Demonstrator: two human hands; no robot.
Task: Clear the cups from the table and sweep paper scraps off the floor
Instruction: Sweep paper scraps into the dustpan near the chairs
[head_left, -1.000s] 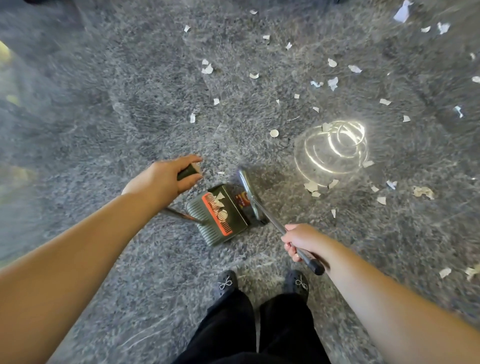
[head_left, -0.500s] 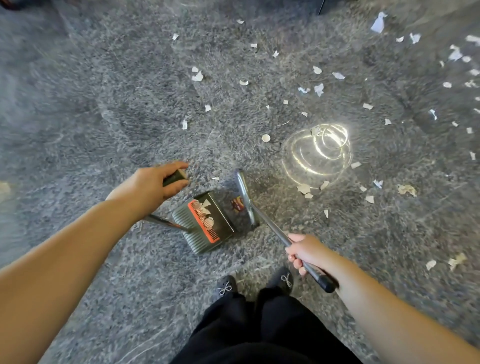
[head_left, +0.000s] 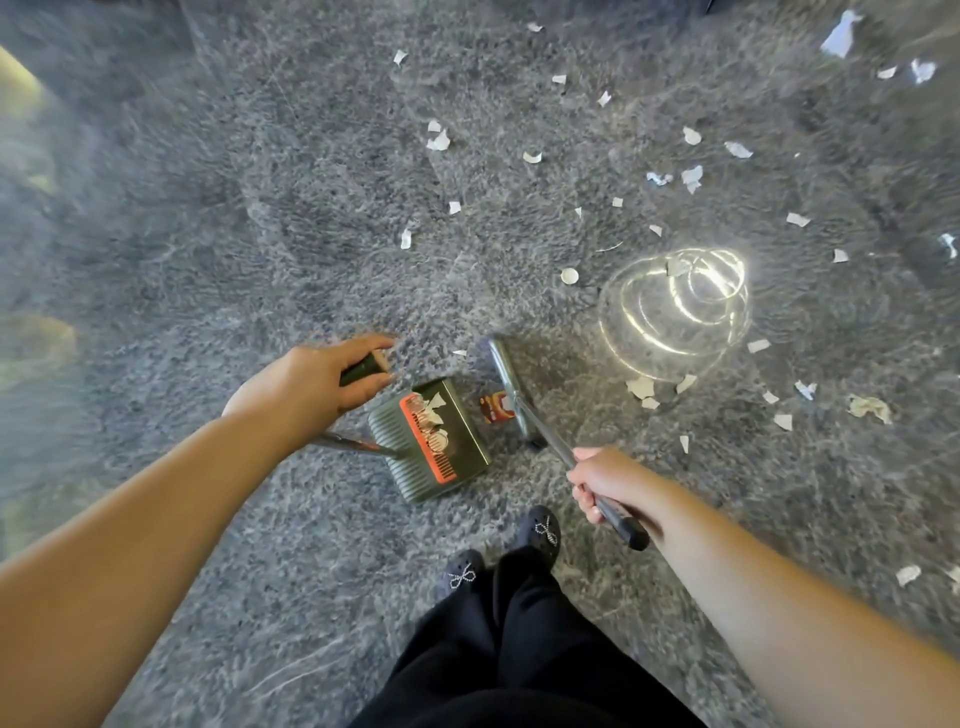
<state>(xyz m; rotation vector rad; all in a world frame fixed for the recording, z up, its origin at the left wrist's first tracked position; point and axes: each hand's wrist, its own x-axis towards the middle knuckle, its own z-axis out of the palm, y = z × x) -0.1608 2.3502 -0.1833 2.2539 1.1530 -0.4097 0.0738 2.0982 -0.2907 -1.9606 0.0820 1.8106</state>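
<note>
My left hand (head_left: 311, 384) grips the dark top of the dustpan's long handle. The green dustpan (head_left: 434, 441) with an orange comb strip sits on the grey floor and holds a few white scraps. My right hand (head_left: 605, 480) holds the broom's metal handle (head_left: 587, 473) near its black end grip. The broom head (head_left: 506, 384) rests on the floor just right of the dustpan's mouth. White paper scraps (head_left: 641, 387) lie scattered across the floor ahead and to the right. No cups or table are in view.
A bright ring-shaped light reflection (head_left: 675, 306) gleams on the polished grey stone floor (head_left: 208, 234). My two black shoes (head_left: 543, 532) and dark trousers stand just behind the dustpan. More scraps lie at the top right (head_left: 839, 34) and lower right (head_left: 908, 574).
The view has shifted slightly and my feet have stepped. The dustpan and broom head have stayed close together, with a small gap now showing between them.
</note>
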